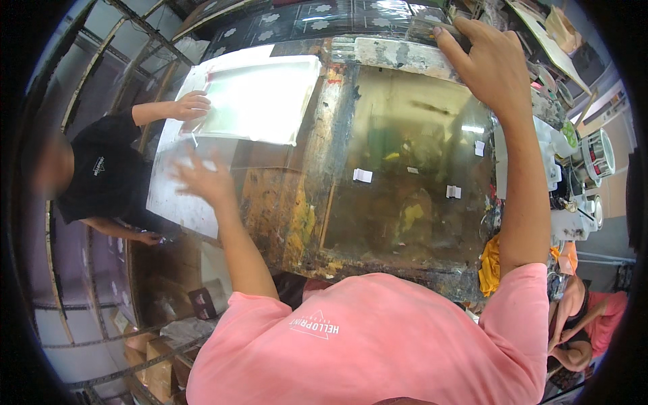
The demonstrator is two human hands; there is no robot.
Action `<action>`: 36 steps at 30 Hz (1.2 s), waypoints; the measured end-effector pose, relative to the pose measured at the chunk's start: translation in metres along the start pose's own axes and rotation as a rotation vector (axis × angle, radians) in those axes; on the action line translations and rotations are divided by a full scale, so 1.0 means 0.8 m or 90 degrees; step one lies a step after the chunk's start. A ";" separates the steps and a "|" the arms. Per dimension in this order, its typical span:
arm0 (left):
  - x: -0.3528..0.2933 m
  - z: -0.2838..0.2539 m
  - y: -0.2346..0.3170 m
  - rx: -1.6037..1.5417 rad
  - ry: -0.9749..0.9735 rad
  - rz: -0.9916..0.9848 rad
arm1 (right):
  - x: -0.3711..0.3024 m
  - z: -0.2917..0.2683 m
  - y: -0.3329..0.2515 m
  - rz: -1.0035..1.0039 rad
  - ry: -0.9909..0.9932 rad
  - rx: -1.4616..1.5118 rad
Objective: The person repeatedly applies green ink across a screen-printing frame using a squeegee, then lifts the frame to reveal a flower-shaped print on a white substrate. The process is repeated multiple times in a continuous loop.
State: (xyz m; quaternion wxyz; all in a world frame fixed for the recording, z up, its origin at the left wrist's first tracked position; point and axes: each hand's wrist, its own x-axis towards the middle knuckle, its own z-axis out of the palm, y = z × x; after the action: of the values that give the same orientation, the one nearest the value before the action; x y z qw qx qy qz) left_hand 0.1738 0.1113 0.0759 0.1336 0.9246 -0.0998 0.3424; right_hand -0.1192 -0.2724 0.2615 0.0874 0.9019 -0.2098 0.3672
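My left hand is open, its fingers spread and blurred, over a white sheet on the left. Beyond it lies a pale framed screen with white edges. At the far right, my right hand curls its fingers at a paint-stained bar; its thumb meets a clear, greyish thing. What the curled fingers grip is hidden. Nearer me spreads a shiny, brownish see-through panel. Small folded white paper pieces sit on it, beside yellow stains.
A person in a black shirt at the left has one hand at the pale screen. An orange cloth hangs at the panel's right edge. Tubs crowd the right. Another person in pink is at the lower right.
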 end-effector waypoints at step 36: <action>-0.232 -0.023 0.322 -0.322 -0.522 0.745 | 0.016 -0.007 0.001 -0.017 0.026 0.043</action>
State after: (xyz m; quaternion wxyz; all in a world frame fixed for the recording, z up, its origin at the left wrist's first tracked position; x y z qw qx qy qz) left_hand -0.0473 -0.1088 0.0130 0.0901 0.7153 -0.6914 -0.0474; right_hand -0.1148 -0.2754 0.2744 0.0659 0.8995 -0.1835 0.3910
